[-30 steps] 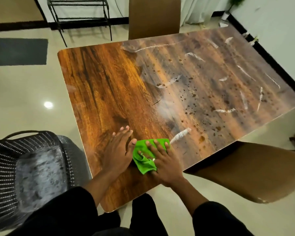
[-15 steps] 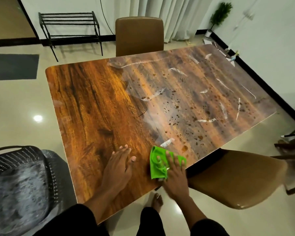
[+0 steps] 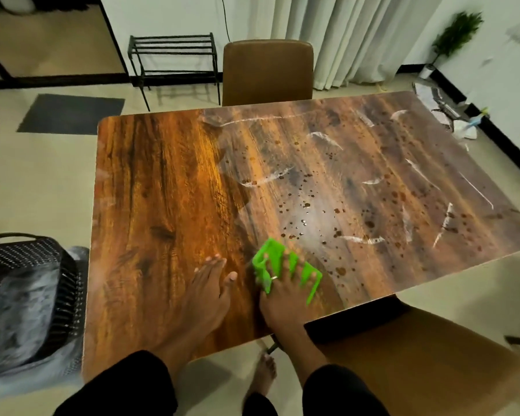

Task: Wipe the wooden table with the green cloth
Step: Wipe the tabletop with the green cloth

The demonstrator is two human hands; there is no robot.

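The wooden table (image 3: 162, 187) fills the middle of the view. Its left half looks clean, while its right half carries dark spots and white streaks (image 3: 357, 187). The green cloth (image 3: 270, 259) lies flat on the table near the front edge. My right hand (image 3: 285, 298) presses down on it with spread fingers, the cloth showing between them. My left hand (image 3: 207, 292) rests flat on the bare wood just left of the cloth, fingers together, holding nothing.
A brown chair (image 3: 267, 72) stands at the table's far side, another (image 3: 418, 355) at the near right. A black woven basket (image 3: 27, 295) sits on the floor to the left. A metal rack (image 3: 174, 58), dark mat (image 3: 69, 112) and curtains lie beyond.
My right hand has slid the green cloth rightward and farther onto the table, towards the spotted area. My left hand stays planted. My head has lifted, showing more of the room.
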